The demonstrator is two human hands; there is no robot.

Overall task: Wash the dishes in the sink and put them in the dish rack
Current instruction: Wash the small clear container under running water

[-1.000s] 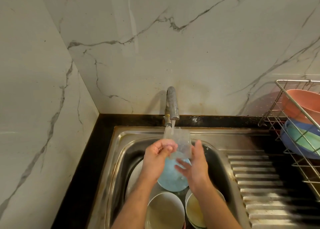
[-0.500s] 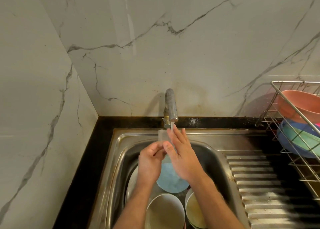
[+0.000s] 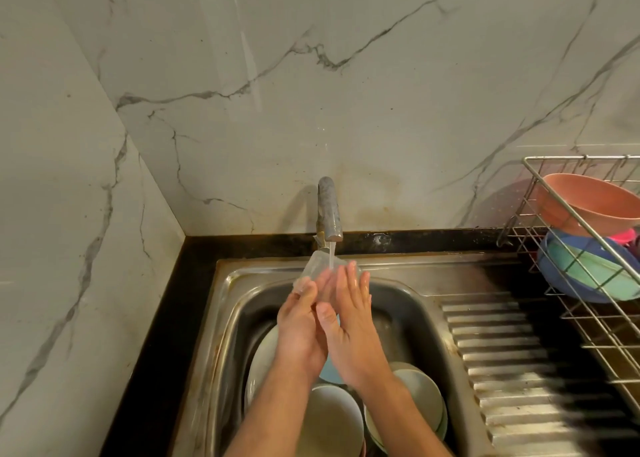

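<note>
Big steel sink (image 3: 429,304) takes up most of the shot, with a stack of bowls (image 3: 415,397) and plates sitting down in the basin. Off to the right there's a wire dish rack (image 3: 588,325) already holding a pink bowl (image 3: 588,204) and a blue bowl (image 3: 568,280). The left hand (image 3: 299,332) is wrapped around a clear glass (image 3: 317,269), tipped right under the tap (image 3: 329,211) stream, while the right hand (image 3: 353,328) lies flat against it, fingers out straight.

Clear glass (image 3: 313,266) now tilts left under the tap stream, right hand (image 3: 353,321) flattens against its side, fingers straight.
</note>
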